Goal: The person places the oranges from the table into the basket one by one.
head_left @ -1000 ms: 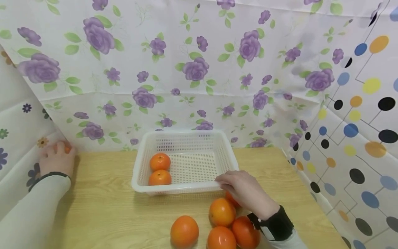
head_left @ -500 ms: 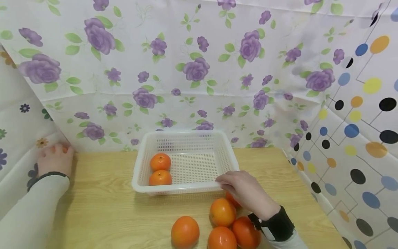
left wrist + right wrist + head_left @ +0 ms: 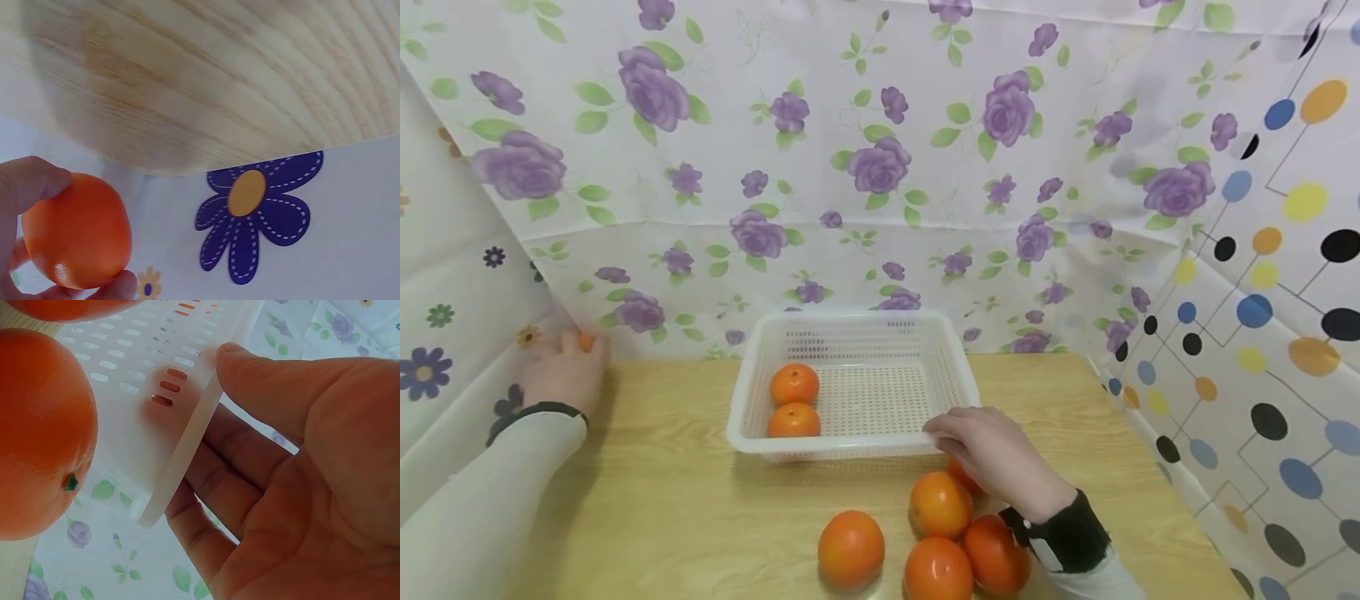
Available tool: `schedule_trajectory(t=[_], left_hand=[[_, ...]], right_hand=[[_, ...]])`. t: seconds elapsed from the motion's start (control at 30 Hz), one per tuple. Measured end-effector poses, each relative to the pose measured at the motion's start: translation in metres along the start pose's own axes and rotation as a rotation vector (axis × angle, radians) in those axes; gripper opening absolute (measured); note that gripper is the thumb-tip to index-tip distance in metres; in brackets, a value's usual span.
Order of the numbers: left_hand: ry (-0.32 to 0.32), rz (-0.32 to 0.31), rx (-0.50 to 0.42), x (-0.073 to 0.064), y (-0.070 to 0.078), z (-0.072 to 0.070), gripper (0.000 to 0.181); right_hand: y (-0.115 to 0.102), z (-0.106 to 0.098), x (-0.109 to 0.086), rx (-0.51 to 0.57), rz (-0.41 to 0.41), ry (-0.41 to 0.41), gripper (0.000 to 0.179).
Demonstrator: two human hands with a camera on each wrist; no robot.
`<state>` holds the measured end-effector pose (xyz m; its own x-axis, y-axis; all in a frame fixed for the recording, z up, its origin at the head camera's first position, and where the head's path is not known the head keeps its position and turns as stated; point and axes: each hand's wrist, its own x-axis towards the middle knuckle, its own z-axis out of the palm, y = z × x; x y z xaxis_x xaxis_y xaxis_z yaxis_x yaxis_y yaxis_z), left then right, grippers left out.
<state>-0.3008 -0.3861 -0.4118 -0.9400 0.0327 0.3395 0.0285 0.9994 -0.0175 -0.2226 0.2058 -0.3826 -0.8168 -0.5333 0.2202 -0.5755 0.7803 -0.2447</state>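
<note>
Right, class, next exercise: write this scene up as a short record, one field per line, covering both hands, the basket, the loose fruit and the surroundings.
Left hand: grips an orange near the far left corner of the wood-grain table
Right hand: holds the white basket by its rim, near right corner
Basket contents: two oranges, at the left end
Loose fruit: five oranges before the basket, one partly hidden by the right hand
Surroundings: flowered cloth behind, dotted cloth at right

Glossy smooth orange fruit (image 3: 852,550), perforated plastic basket (image 3: 842,447), wood-grain tabletop (image 3: 700,500), creased floral sheeting (image 3: 820,150)
</note>
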Motion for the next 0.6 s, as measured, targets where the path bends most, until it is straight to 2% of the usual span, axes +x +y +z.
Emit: schedule_trajectory(t=[0.13, 0.23, 0.4, 0.6], left_hand=[[0.018, 0.038, -0.029, 0.004, -0.007, 0.015, 0.040], [0.050, 0.071, -0.027, 0.004, -0.006, 0.017, 0.044], [0.084, 0.080, -0.064, 0.003, 0.002, 0.010, 0.063], [0.044, 0.015, -0.159, 0.000, 0.017, -0.007, 0.069]], right_hand=[[-0.001, 0.000, 0.000, -0.004, 0.002, -0.005, 0.021], [0.000, -0.001, 0.001, -0.005, 0.007, -0.013, 0.022], [-0.001, -0.001, 0.001, 0.002, 0.013, -0.019, 0.023], [-0.001, -0.001, 0.001, 0.012, 0.010, -0.016, 0.023]])
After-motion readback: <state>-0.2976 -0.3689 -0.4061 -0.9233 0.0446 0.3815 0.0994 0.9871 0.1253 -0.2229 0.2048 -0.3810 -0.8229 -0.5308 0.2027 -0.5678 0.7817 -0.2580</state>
